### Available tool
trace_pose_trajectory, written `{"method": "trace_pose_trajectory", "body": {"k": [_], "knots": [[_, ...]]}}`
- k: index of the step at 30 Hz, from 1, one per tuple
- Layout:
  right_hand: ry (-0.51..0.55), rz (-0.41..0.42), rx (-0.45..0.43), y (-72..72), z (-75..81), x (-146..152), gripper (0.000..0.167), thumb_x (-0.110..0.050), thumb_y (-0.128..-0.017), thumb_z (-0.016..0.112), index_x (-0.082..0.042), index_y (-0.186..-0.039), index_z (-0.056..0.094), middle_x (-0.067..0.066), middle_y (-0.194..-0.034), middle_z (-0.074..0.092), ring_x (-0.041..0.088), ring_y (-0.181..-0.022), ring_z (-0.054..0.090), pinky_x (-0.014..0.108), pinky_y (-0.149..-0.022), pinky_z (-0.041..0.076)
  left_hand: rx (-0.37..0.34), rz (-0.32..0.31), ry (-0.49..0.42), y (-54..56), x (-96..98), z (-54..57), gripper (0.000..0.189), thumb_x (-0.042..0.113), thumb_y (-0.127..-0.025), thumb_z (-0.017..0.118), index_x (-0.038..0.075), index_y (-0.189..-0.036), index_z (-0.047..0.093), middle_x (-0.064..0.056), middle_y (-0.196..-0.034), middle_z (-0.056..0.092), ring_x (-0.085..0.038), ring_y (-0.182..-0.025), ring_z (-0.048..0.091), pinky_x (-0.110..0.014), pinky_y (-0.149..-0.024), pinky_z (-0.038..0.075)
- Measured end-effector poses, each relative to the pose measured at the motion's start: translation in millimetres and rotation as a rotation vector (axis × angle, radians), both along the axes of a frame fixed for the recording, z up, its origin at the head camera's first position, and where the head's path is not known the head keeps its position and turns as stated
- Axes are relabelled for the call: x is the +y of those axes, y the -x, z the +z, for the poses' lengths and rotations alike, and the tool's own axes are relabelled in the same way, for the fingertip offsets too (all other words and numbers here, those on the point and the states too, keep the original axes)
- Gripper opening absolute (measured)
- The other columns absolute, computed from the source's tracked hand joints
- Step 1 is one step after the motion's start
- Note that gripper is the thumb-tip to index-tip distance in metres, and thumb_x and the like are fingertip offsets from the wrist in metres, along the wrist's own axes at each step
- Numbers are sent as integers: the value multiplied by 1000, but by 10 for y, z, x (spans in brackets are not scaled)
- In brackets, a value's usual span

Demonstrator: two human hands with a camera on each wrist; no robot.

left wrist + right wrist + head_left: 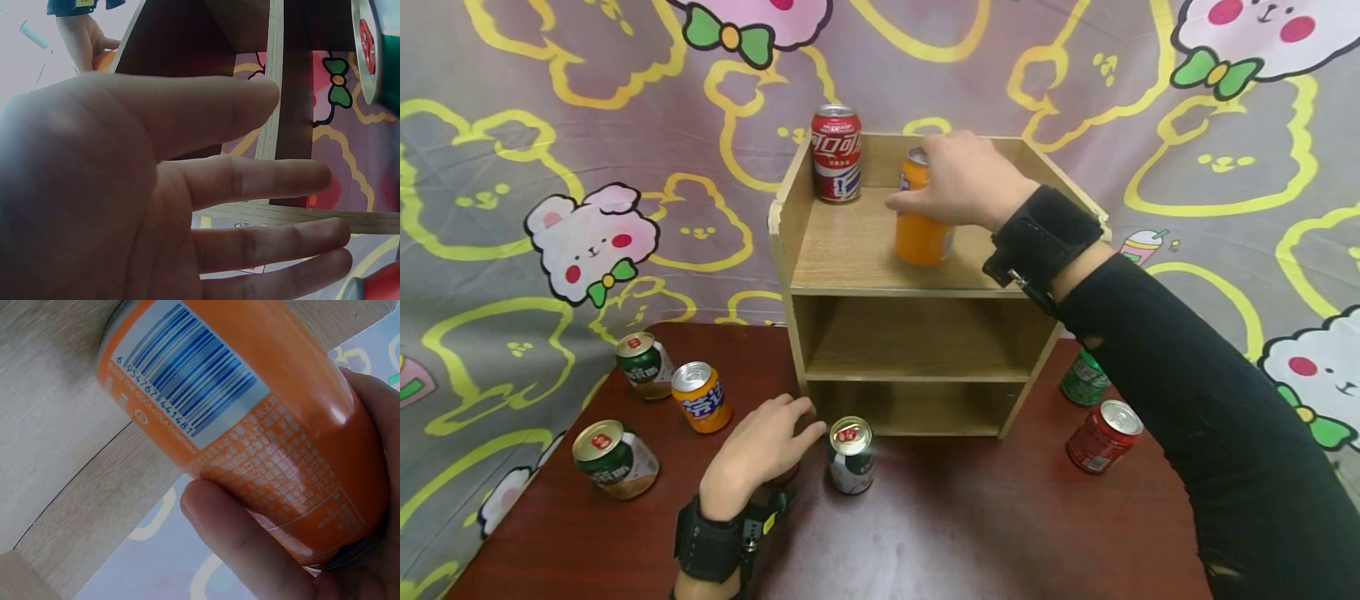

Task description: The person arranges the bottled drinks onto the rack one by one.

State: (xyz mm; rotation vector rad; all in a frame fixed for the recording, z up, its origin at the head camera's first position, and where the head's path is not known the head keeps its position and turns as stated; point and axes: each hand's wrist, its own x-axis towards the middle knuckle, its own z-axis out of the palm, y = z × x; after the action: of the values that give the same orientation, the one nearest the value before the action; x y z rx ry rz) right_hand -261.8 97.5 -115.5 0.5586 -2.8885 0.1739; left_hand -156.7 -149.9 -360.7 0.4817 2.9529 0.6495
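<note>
One orange metal can point(919, 240) is at the top of the light wooden shelf point(848, 250), gripped by the right hand point(972, 182); the left hand point(762, 446) is spread, empty. Tilted release could topple it.

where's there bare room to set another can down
The middle shelf looks bare between the side walls. So does the table between the central green-and-white can and the red can at right. Crowded: the table's left, around the lower orange can and left hand.
</note>
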Motion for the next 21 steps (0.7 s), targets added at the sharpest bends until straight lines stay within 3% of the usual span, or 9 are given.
{"method": "trace_pose_trajectory", "body": {"k": [6,12,21], "knots": [[-24,13,-39,-4,21,11,77,-57,-86,55,0,-134,39,13,-106,53,28,-91,54,41,-81,49,-3,0,-3,5,3,1,41,34,-93,60,5,-122,61,-16,-119,58,-32,-107,57,-49,-89,46],[-21,17,-92,-4,52,35,74,-54,-87,55,0,-133,37,13,-105,53,28,-90,54,39,-78,48,3,-2,1,14,-3,-12,42,35,-92,60,5,-122,61,-16,-119,58,-32,-108,56,-50,-90,45],[-4,42,-98,54,72,38,77,-55,-86,57,3,-132,38,16,-107,54,29,-92,54,42,-79,47,9,-3,2,-2,2,-4,40,33,-92,60,5,-120,62,-15,-115,59,-31,-104,58,-49,-87,46]]}}
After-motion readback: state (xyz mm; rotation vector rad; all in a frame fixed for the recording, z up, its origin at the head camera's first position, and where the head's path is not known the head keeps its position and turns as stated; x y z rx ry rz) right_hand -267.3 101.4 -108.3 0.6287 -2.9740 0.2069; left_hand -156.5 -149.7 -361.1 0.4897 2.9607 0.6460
